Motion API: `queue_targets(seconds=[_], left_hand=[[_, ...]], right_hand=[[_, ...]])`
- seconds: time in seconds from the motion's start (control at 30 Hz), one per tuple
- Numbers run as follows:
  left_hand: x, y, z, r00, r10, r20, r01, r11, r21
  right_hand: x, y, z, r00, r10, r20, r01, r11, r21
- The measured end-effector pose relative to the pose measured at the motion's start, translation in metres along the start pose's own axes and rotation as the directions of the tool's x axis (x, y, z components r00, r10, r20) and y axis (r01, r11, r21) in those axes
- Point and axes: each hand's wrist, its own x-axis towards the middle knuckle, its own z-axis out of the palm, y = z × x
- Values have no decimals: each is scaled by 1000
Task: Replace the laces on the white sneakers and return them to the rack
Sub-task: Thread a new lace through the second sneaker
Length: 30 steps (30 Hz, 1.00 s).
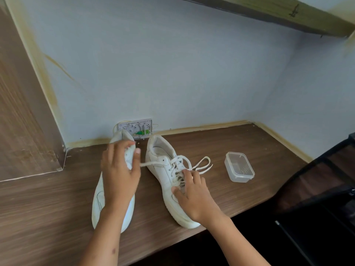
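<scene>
Two white sneakers lie on a wooden desk [240, 191], toes toward me. My left hand [119, 169] grips the left sneaker [99, 200] around its heel and collar. The right sneaker [163, 169] still carries a white lace [201, 164] whose loose loops spill to its right, and one lace end stretches left toward my left thumb. My right hand [192, 192] rests on the right sneaker's tongue, fingers curled into the crossed laces.
A clear plastic tub [239, 167] with small items inside stands to the right of the shoes. A wall socket plate [135, 127] with green parts sits behind them. A dark mesh rack [322, 189] stands at the right edge, a wooden panel [23, 116] on the left.
</scene>
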Motion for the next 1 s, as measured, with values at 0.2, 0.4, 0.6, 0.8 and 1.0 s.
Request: queue_targets(seconds=[0.2, 0.4, 0.6, 0.8, 1.0], left_hand=[[-16, 20, 17, 928, 86, 362, -90, 996, -8], [-13, 13, 20, 953, 14, 301, -19, 1000, 15], [4, -3, -6, 981, -152, -117, 160, 985, 61], [2, 0, 0, 993, 35, 112, -41, 997, 59], [-16, 15, 25, 918, 166, 359, -186, 982, 20]], right_hand=[[-4, 1, 15, 998, 2, 66, 10, 983, -186], [-2, 3, 17, 997, -4, 72, 20, 977, -214], [0, 9, 18, 998, -21, 60, 33, 979, -203], [2, 9, 21, 998, -22, 52, 33, 975, -220], [2, 10, 21, 998, -30, 54, 41, 977, -207]])
